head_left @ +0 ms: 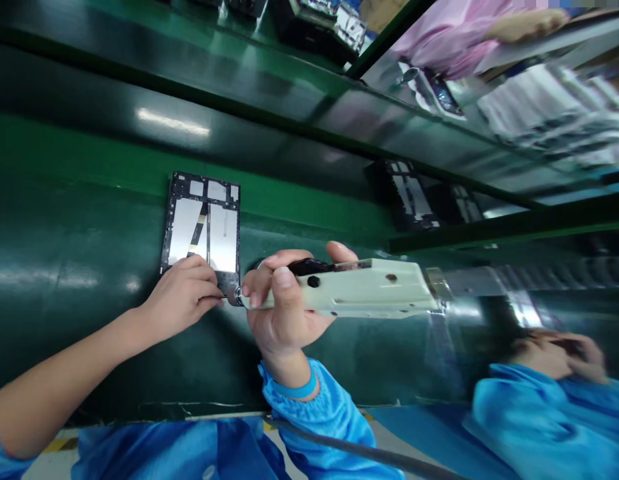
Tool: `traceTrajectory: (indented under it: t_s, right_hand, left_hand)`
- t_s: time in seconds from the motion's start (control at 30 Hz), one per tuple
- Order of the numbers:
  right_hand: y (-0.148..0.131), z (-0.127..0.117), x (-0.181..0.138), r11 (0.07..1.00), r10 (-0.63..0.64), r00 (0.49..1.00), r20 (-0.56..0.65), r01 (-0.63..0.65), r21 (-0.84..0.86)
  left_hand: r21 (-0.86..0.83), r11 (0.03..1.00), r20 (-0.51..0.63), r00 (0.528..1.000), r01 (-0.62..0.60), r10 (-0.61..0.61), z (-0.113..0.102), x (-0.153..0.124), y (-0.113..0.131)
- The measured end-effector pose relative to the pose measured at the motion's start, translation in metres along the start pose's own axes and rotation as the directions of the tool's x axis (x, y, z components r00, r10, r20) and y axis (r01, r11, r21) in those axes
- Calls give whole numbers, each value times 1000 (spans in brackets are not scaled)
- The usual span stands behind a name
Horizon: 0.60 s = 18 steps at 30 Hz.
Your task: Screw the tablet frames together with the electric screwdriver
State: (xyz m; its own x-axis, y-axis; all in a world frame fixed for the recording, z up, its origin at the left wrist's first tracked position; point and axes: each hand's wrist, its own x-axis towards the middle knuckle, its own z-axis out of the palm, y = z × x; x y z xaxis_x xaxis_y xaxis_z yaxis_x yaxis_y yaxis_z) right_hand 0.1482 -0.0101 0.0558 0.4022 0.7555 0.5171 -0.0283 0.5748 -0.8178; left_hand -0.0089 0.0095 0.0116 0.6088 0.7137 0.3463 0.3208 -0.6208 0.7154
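A tablet's inner housing [224,237] lies on the green bench, with silver plates, a black frame and a slanting flex cable [197,230]. My left hand [182,293] is closed at its lower edge, fingertips pinched beside the tip of the tool; whatever is between them is too small to make out. Wrapped in my right hand [284,303] is a cream electric screwdriver [374,287] with a black lever, held nearly level. Its metal nose points left, close to my left fingertips and the housing's lower right corner.
More dark housings [404,193] stand under the shelf [309,113], and others [324,27] sit on top. To the right, a co-worker's hands [559,357] and blue sleeves are blurred. Across the shelf is a person in pink [449,37], near stacked pale sheets [544,110]. A dark cable [349,450] crosses my right sleeve.
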Motion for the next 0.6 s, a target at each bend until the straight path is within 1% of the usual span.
traceTrajectory:
  t_s: [0.17,0.3,0.4,0.6]
  right_hand:
    - [1,2,-2,997,3,1000,26,-5,78]
    - [0,1,-3,994,0,999,39,-4,109]
    - [-1,0,-3,996,1,999,49,-6,90]
    - [-3,-3,-2,1000,-23,997,80,23,7]
  left_hand:
    - [-21,1000,7,1000,5,-4,-2,2,1]
    - [-52,998,22,1000,19,-18,-3,3,1]
    - [-74,997,41,999,36,-33,-5,3,2]
    - [-72,996,126,991,51,-41,-10,4,0]
